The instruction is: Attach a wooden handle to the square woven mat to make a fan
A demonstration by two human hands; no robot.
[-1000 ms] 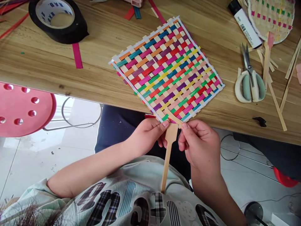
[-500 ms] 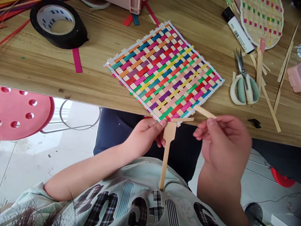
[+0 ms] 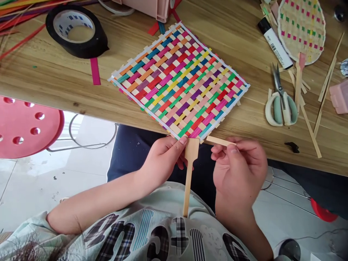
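Note:
A diamond-shaped woven fan [image 3: 185,83] of coloured and plain strips, edged in white, lies tilted over the table's front edge. My left hand [image 3: 170,152] is closed on its lower corner, thumb on top and fingers underneath. At that corner is the flat, wide head of a pale wooden handle [image 3: 188,177], whose stem points down toward my shirt. My right hand [image 3: 239,170] pinches a short, light wooden strip [image 3: 220,140] between thumb and fingers. Its free end is close to the fan's corner, just right of the handle head; I cannot tell whether they touch.
On the wooden table [image 3: 49,83] are black tape [image 3: 102,40], scissors [image 3: 281,98], a marker [image 3: 276,43] and a round woven fan [image 3: 301,32]. Loose strips [image 3: 310,127] lie at right. A pink container [image 3: 146,7] stands at the back, and a pink stool [image 3: 27,127] at left.
My right hand has moved left and down, bringing its strip to the fan's lower corner. The short piece that lay across that corner no longer shows there. My left hand keeps its hold.

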